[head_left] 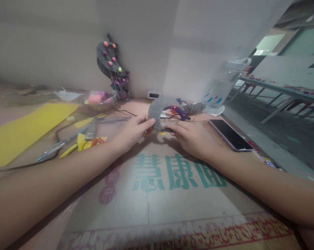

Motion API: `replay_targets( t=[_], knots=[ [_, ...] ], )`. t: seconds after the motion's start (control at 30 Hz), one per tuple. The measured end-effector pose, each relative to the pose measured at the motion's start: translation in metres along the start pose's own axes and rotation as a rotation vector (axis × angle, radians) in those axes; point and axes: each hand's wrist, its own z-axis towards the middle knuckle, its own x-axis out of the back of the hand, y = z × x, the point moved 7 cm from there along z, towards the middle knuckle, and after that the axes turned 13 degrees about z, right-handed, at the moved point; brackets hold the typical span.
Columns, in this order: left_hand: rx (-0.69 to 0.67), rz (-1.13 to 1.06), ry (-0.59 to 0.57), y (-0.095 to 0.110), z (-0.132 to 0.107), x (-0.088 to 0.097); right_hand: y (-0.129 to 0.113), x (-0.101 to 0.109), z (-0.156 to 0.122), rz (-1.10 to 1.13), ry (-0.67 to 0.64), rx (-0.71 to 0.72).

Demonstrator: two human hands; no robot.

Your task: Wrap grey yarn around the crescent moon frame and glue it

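Observation:
Both hands hold a grey yarn-wrapped crescent (154, 110) up off the table, in the middle of the view. My left hand (137, 130) pinches its lower left side between thumb and fingers. My right hand (186, 135) is closed on its lower right end, near a dark strand. Behind the crescent lies a dark blue tool (182, 114) with a small red light, partly hidden; its kind is unclear. A skein of grey yarn (195, 108) rests beside it. A printed board (157, 205) lies below my hands.
A grey yarn crescent with colourful pompoms (108, 60) leans on the wall. To the left are a yellow sheet (29, 128), yellow-handled tools (80, 144) and a dark cable (24, 169). A phone (231, 135) and a water bottle (221, 86) stand right, near the table edge.

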Motion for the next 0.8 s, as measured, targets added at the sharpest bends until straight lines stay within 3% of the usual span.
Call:
replay_targets(
  t=[0.37,0.8],
  knots=[
    [-0.015,0.039,0.009,0.0032,0.0005,0.0015,-0.0006,0.0084,0.0004,0.063,0.055,-0.048],
    [-0.044,0.123,-0.003,0.0090,-0.0017,-0.0001,-0.0007,0.0018,0.0005,0.045,-0.017,-0.021]
  ],
)
